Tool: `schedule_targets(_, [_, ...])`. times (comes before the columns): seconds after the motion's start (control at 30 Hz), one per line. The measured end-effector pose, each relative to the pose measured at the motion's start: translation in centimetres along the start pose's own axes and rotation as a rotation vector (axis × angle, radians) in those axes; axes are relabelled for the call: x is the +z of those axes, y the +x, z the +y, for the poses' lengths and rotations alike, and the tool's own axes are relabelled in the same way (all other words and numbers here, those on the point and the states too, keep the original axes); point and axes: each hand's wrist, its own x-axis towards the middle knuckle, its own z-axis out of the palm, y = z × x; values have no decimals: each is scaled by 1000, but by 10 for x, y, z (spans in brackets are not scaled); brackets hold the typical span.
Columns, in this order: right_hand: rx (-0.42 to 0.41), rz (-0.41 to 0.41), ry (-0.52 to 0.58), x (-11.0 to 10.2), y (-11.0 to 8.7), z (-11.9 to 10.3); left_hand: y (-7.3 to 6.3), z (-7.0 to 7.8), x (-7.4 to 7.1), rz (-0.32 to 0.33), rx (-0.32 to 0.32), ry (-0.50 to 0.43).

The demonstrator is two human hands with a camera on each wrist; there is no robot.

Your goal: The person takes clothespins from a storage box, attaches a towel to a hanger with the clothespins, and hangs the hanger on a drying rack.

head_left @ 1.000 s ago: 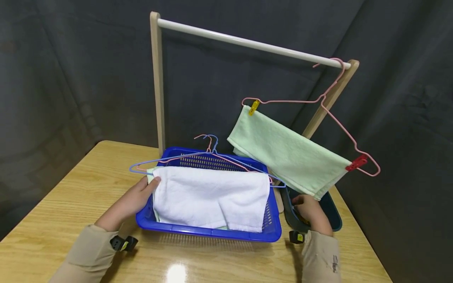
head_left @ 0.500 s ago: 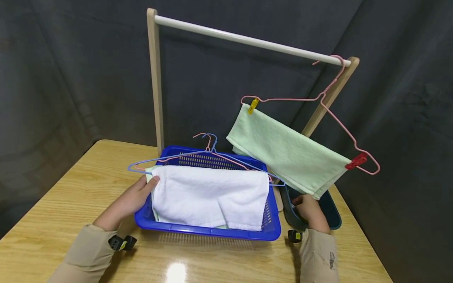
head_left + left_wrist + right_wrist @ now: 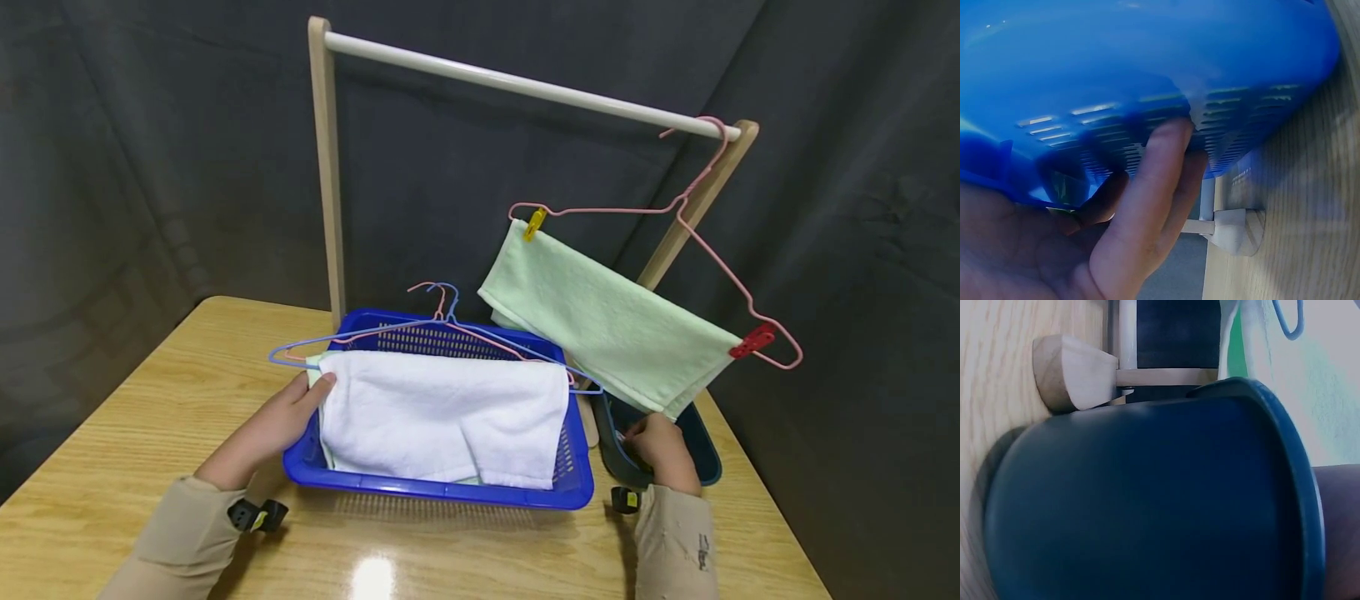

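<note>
A white towel [image 3: 442, 417] lies folded over the blue basket [image 3: 438, 493]. My left hand [image 3: 277, 421] pinches its upper left corner, thumb on top. From the left wrist, other fingers [image 3: 1150, 181] show against the basket's slotted outer wall. Behind the towel's top edge rest a blue hanger [image 3: 360, 332] and a pink hanger [image 3: 441, 302]; pale green cloth peeks out underneath. My right hand [image 3: 663, 450] reaches into a dark teal bin [image 3: 705, 454]. Its fingertips are partly hidden there, and I cannot tell whether they grip anything. The right wrist view shows mostly the bin's outer wall [image 3: 1147, 500].
A wooden rack with a white rail [image 3: 525, 83] stands behind the basket. From its right end a pink hanger [image 3: 615, 211] hangs tilted, a light green towel [image 3: 611, 312] held on it by a yellow clothespin [image 3: 535, 223] and a red clothespin [image 3: 753, 342]. The towel's lower corner overhangs the bin.
The fingers of my right hand have shifted slightly inside the bin. My left hand keeps its hold on the towel's corner, and the view has drifted a little.
</note>
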Motion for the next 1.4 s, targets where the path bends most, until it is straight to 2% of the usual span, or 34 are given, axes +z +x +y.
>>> schedule_targets(0.27, [19, -12, -5, -2, -1, 3, -1, 1, 0, -4, -3, -8])
schedule_targets(0.67, [66, -12, 48, -3, 0, 2, 1, 1, -2, -21, -24, 0])
schedule_targets(0.97, [50, -33, 81, -5, 2, 3, 0, 1, -2, -11, -11, 1])
schedule_targets(1.4, [7, -68, 149, -6, 5, 2, 1, -1, -1, -28, -31, -5])
